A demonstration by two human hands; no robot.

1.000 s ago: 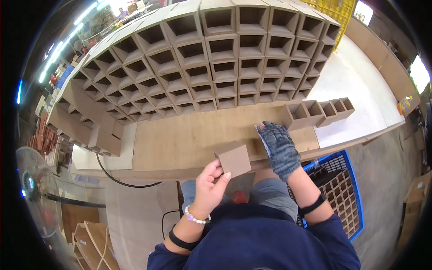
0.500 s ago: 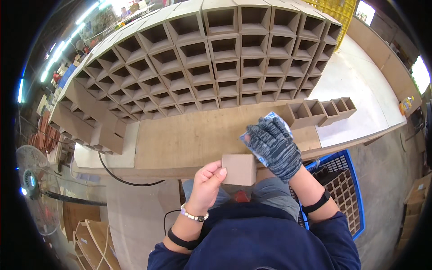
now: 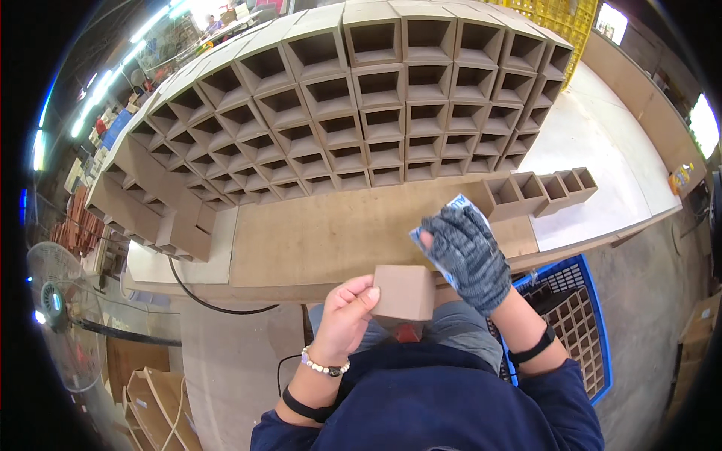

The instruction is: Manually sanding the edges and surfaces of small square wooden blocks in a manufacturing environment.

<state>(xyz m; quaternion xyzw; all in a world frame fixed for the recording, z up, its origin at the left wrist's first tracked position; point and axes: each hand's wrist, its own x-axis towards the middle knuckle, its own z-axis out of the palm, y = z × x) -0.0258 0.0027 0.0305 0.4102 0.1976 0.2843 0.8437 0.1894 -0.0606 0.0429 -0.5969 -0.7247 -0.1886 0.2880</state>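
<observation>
Turns box (image 3: 404, 292) squarer vs. earlier, near table (image 3: 323, 244) front edge; finger-pinches w/ L hand (image 3: 344, 310), clamps sheet (image 3: 460, 202) w/ R hand (image 3: 468, 255); prob. light/stiff, grip sides.

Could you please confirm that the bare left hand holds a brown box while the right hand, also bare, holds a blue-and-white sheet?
Not quite: the head view shows a grey knitted glove on the right hand. The bare left hand holds the brown box, and the right holds the blue-and-white sheet.
</observation>
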